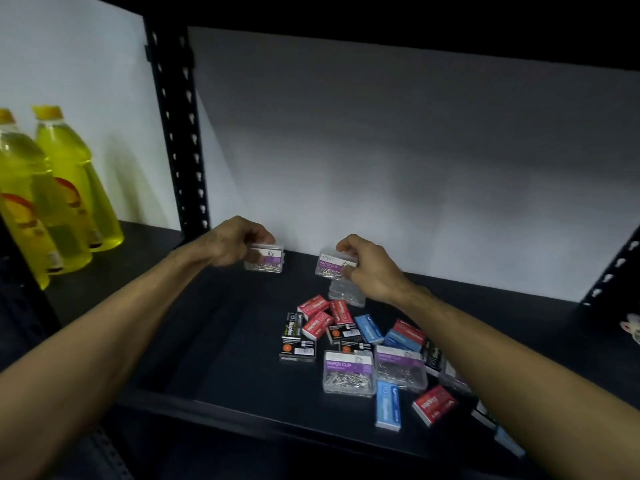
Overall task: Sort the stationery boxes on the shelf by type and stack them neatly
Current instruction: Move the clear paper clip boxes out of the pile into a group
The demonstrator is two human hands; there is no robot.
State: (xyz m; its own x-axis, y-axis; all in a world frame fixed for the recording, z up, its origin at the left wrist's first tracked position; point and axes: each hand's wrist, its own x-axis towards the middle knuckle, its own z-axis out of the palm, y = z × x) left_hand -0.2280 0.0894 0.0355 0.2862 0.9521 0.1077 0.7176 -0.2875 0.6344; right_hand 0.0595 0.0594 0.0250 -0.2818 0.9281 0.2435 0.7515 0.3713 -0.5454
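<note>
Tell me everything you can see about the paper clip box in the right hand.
The paper clip box is a small clear plastic case with a white and purple label reading PAPER CLIP; silver clips show through its lower part. It is tilted, label facing the camera, near the white back wall of the dark shelf. The right hand pinches its right end, fingers on top and thumb below. It seems to hang just above another clear box; whether they touch is unclear.
</note>
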